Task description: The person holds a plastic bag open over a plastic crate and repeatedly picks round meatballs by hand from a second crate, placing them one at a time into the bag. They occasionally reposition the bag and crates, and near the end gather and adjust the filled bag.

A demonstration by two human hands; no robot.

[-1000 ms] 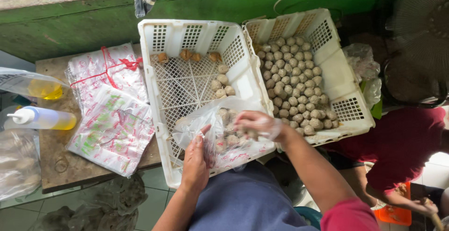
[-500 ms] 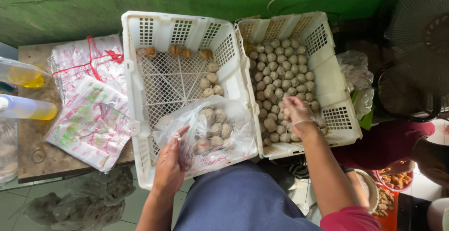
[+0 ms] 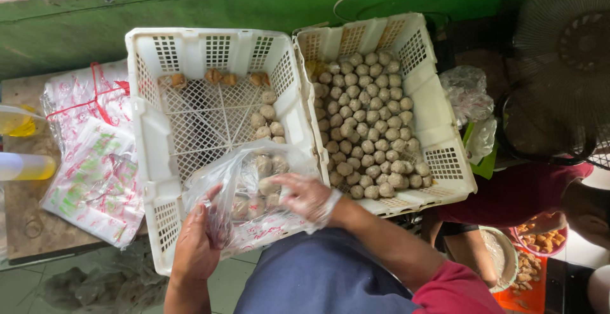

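My left hand (image 3: 198, 241) grips the edge of a clear plastic bag (image 3: 248, 190) that rests in the near end of the left white crate (image 3: 147, 136). The bag holds several pale round balls. My right hand (image 3: 305, 194), in a thin clear glove, reaches into the bag's mouth, fingers curled among the balls. Whether it still holds any ball I cannot tell. The left crate has a few loose balls (image 3: 267, 118) and some browner pieces (image 3: 216, 77) along its far wall. The right white crate (image 3: 438, 123) is packed with many pale balls (image 3: 368, 117).
A pile of printed plastic bags (image 3: 95, 161) lies on a worn table at left, beside two bottles of yellow liquid (image 3: 25, 166). A fan (image 3: 565, 60) stands at right. Another person in a red top (image 3: 521, 193) sits at lower right near bowls of fried pieces (image 3: 540, 234).
My right hand came back from the right crate to the bag's mouth. The left hand stayed on the bag. The view shifted a little to the left.
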